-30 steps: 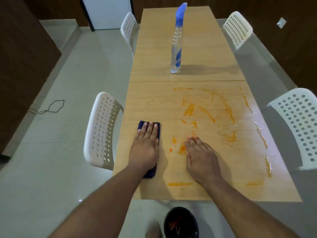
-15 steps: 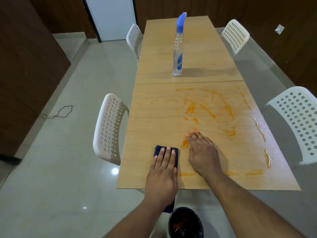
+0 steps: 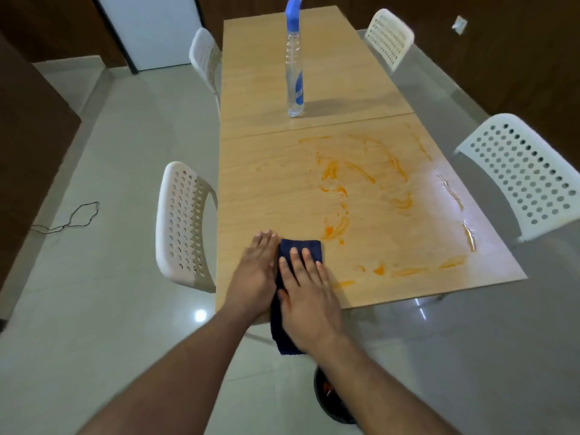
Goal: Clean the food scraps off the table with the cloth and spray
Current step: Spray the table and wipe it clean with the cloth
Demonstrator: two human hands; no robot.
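A dark blue cloth (image 3: 300, 247) lies at the near edge of the wooden table (image 3: 266, 183), its lower end hanging over the edge. My right hand (image 3: 309, 293) presses flat on the cloth with straight fingers. My left hand (image 3: 255, 273) rests flat on the table right beside the cloth's left side. Orange food smears (image 3: 334, 229) streak the near table half, just right of the cloth and further out. A clear spray bottle (image 3: 295, 73) with a blue head stands upright on the far table half.
A dark bin (image 3: 332, 403) holding orange scraps sits on the floor under the near edge. White perforated chairs stand at the left (image 3: 182, 227), right (image 3: 527, 174) and far corners. A black cable (image 3: 72, 218) lies on the floor at left.
The cloth has been dragged back to the near edge. My right hand has moved onto the cloth; my left hand has slid off it to its left side.
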